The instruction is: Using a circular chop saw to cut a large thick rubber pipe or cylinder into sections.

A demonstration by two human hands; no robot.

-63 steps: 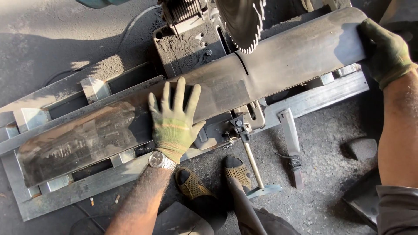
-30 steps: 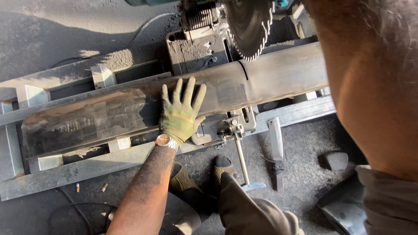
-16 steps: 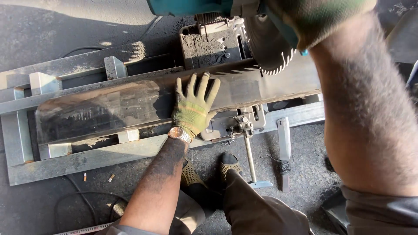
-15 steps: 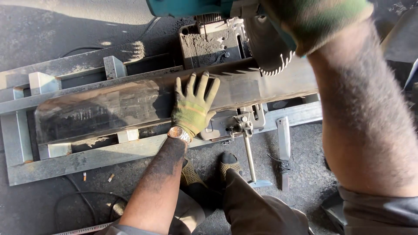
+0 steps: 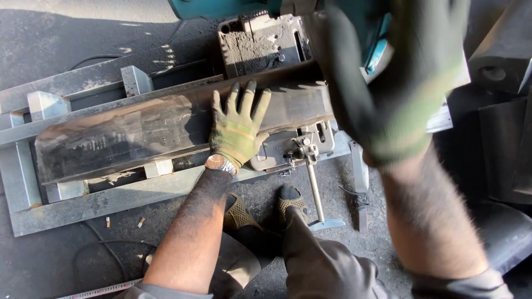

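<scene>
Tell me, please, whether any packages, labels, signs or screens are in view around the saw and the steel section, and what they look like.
None: no package, label, sign or screen shows around the saw, the steel section or the gloved hands.

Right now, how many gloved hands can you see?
2. The left hand lies flat on the long metal beam; the right hand grips the teal saw handle near the camera.

beam (image 5: 138, 138): dull grey metal, kinda scuffed
gloves (image 5: 238, 130): knitted cloth, grimy
saw housing (image 5: 210, 6): teal, glossy
floor (image 5: 66, 266): rough, sooty
</scene>
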